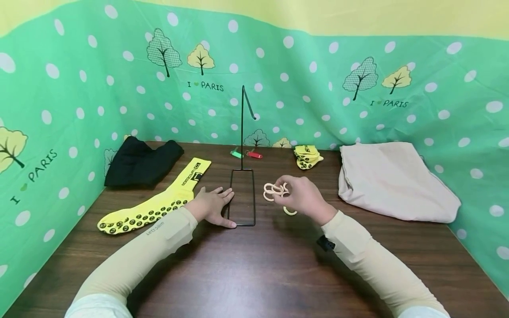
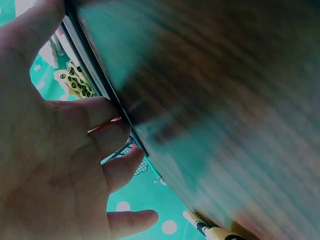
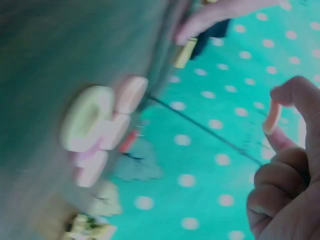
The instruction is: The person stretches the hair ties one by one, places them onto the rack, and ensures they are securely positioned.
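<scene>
A black wire stand with a tall hooked rod stands mid-table. My left hand lies flat and open on the table, its fingers on the left edge of the stand's base. To the right of the base, my right hand hovers over a small pile of cream rings and pinches one ring between thumb and forefinger. Another ring lies on the table just under that hand. In the right wrist view the ring pile is blurred.
A long yellow sock lies left of my left hand, with a black cloth behind it. A folded yellow sock, green and red tags and a beige cloth sit farther back. Green fabric walls enclose the table.
</scene>
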{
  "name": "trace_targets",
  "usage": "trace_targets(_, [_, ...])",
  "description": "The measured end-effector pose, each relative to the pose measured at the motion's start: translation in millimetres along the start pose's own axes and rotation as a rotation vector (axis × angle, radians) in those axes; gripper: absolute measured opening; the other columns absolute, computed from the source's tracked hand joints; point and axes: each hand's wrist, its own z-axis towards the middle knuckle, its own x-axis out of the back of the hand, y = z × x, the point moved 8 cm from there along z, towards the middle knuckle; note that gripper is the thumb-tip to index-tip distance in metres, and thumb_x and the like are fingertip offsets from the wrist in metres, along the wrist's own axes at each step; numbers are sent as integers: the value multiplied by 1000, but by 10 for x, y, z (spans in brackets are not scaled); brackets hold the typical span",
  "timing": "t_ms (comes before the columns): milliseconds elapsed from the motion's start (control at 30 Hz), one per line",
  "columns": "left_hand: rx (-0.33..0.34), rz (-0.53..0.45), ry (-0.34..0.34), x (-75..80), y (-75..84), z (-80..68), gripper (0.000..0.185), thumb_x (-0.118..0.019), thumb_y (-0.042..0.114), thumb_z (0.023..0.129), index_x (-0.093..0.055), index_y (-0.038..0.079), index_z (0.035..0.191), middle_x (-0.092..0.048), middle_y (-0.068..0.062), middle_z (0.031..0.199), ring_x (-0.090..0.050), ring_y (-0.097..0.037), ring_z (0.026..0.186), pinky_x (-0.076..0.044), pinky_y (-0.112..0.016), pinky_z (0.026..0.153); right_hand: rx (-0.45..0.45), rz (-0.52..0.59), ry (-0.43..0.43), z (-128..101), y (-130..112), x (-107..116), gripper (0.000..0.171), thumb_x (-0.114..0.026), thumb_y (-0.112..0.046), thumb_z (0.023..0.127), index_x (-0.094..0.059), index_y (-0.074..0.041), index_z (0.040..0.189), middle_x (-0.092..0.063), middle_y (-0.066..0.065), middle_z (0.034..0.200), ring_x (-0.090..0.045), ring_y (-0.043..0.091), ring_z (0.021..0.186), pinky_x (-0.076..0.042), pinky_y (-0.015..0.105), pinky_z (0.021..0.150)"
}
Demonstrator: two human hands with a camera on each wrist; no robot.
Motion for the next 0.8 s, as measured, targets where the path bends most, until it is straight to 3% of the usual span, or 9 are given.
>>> trace_targets(233, [3, 5, 4, -8, -5, 11, 106, -44, 83, 70, -14, 20, 150, -9, 6, 157, -12, -20, 144, -16, -62, 107, 261, 61, 345, -4, -446, 502, 20, -74, -17, 69, -65, -11, 86, -30, -11, 43, -23, 0, 38, -21, 20, 39])
trace_targets(500, [13, 13, -4, -16, -17, 0, 107, -44, 83, 70, -13, 19, 150, -9, 6, 157, -11, -20, 144, -16, -61, 108, 482, 141, 607, 4, -853, 914, 21, -69, -11, 70, -65, -3, 88, -26, -7, 47, -21, 2, 42, -20, 17, 42])
trace_targets(667, [21, 8, -6, -16, -21, -3, 107, -45, 82, 70, -14, 19, 150, -9, 7, 157, -11, -19, 144, -15, -61, 108, 565, 162, 775, 55, -1063, 1139, 22, -67, -12, 71, -64, 1, 88, -24, -3, 44, -18, 4, 43, -15, 20, 43])
trace_targets(800, [24, 13, -5, -20, -16, 25, 107, -45, 83, 69, -13, 21, 150, -8, 8, 157, -11, -18, 144, -15, -60, 109, 582, 118, 831, 153, -1147, 1207, 23, -67, -11, 70, -63, 2, 89, -25, -3, 42, -17, 5, 40, -13, 21, 41])
